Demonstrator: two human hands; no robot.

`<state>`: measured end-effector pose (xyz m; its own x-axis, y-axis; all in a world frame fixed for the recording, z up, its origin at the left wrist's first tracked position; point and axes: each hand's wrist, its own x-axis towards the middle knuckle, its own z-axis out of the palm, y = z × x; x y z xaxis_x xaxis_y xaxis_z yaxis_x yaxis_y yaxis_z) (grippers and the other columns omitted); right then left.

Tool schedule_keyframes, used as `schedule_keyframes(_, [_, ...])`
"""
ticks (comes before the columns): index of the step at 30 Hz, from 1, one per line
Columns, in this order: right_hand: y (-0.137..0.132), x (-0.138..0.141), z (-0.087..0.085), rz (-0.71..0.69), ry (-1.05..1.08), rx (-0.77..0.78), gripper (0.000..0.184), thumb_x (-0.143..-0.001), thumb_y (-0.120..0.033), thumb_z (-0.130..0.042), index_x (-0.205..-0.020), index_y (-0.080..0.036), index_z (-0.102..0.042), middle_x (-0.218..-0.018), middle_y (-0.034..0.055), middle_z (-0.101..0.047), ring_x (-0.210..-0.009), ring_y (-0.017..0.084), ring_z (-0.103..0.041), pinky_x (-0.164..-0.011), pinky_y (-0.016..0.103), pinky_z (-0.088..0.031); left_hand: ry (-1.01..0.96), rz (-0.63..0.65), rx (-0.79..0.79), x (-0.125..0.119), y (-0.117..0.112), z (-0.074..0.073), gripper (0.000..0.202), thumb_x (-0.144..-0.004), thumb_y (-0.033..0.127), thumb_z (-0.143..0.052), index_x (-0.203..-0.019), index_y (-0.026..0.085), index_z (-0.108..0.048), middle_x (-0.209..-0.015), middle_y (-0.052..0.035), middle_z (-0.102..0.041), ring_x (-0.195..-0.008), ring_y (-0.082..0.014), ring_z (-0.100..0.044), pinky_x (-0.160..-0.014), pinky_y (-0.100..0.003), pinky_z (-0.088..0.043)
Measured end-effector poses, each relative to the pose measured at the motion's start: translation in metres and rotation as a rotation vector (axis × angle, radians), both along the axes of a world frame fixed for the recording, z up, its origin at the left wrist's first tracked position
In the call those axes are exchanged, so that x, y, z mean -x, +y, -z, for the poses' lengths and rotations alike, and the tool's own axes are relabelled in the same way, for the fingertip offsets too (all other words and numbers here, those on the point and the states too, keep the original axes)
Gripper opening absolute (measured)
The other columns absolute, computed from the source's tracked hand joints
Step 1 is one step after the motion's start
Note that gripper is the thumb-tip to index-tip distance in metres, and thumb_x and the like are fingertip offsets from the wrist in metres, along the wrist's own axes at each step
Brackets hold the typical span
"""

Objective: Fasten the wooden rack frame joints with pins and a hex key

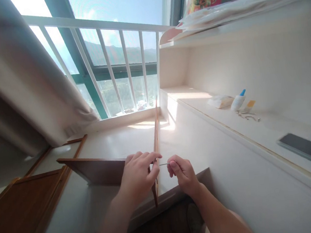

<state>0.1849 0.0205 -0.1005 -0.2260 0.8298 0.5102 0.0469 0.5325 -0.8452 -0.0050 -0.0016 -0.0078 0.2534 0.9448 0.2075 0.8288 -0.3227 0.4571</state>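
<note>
My left hand (140, 173) is wrapped round the right end of a brown wooden panel (102, 170), close to a long narrow wooden strip (156, 138). The panel stands on edge on the white surface. In my right hand (183, 171) a thin metal rod (164, 164) is pinched between thumb and fingers. It points left, its tip at the fingers of my left hand. Those fingers hide where the tip meets the wood, and the rod's other end is inside my right hand.
A white ledge (213, 114) on the right carries a white bottle with a blue tip (238, 101), small metal pieces (248, 116) and a dark phone (309, 150). Behind stands a white window railing (126, 67). A curtain (29, 78) hangs at left, above brown wooden doors (28, 204).
</note>
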Motion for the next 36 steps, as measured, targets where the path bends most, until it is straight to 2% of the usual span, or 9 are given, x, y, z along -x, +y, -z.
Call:
schedule_keyframes(9, [-0.008, 0.008, 0.007, 0.077, -0.060, -0.082, 0.023, -0.107, -0.027, -0.045, -0.093, -0.020, -0.061, -0.064, -0.0037, -0.054, -0.055, 0.011, -0.049, -0.057, 0.024, -0.041, 0.079, 0.015, 0.034, -0.002, -0.001, -0.006, 0.029, -0.097, 0.028, -0.045, -0.116, 0.035, -0.066, -0.103, 0.0043, -0.074, -0.101, -0.0202, -0.062, -0.095, -0.042, -0.034])
schedule_keyframes(16, [-0.005, 0.005, 0.005, 0.135, -0.064, -0.108, 0.021, -0.106, -0.027, -0.047, -0.096, -0.021, -0.064, -0.062, -0.0042, -0.056, -0.052, 0.012, -0.053, -0.055, 0.024, -0.044, 0.212, 0.138, 0.087, 0.003, 0.004, -0.020, 0.030, -0.099, 0.038, -0.045, -0.121, 0.030, -0.064, -0.101, -0.0020, -0.075, -0.099, -0.0248, -0.066, -0.093, -0.044, -0.037])
schedule_keyframes(21, [-0.002, 0.003, 0.009, 0.167, -0.031, -0.081, 0.018, -0.105, -0.026, -0.049, -0.098, -0.021, -0.065, -0.062, -0.0038, -0.058, -0.053, 0.012, -0.053, -0.054, 0.024, -0.045, 0.270, 0.191, 0.057, 0.007, 0.014, -0.025, 0.033, -0.094, 0.046, -0.055, -0.124, 0.034, -0.064, -0.100, -0.0008, -0.074, -0.102, -0.0260, -0.067, -0.091, -0.044, -0.037])
schedule_keyframes(24, [-0.001, 0.002, 0.010, 0.138, -0.051, -0.082, 0.019, -0.105, -0.026, -0.049, -0.096, -0.021, -0.066, -0.063, -0.0033, -0.058, -0.054, 0.012, -0.053, -0.055, 0.024, -0.045, 0.254, 0.199, 0.094, 0.008, 0.019, -0.024, 0.032, -0.094, 0.047, -0.056, -0.123, 0.035, -0.063, -0.095, 0.0015, -0.073, -0.096, -0.0232, -0.067, -0.087, -0.042, -0.037])
schedule_keyframes(30, [0.000, 0.003, 0.008, 0.134, -0.082, -0.083, 0.023, -0.105, -0.031, -0.049, -0.092, -0.022, -0.066, -0.063, -0.0016, -0.059, -0.055, 0.013, -0.055, -0.055, 0.026, -0.047, 0.277, 0.234, 0.134, 0.006, 0.023, -0.025, 0.022, -0.093, 0.040, -0.054, -0.111, 0.033, -0.065, -0.088, 0.0036, -0.073, -0.090, -0.0216, -0.065, -0.079, -0.039, -0.035])
schedule_keyframes(36, [0.001, 0.008, 0.008, 0.147, -0.067, -0.076, 0.023, -0.106, -0.030, -0.048, -0.092, -0.022, -0.064, -0.062, -0.0015, -0.059, -0.054, 0.014, -0.054, -0.055, 0.027, -0.047, 0.252, 0.226, 0.130, 0.004, 0.022, -0.023, 0.020, -0.091, 0.040, -0.054, -0.106, 0.032, -0.066, -0.087, 0.0033, -0.074, -0.083, -0.0212, -0.065, -0.074, -0.037, -0.035])
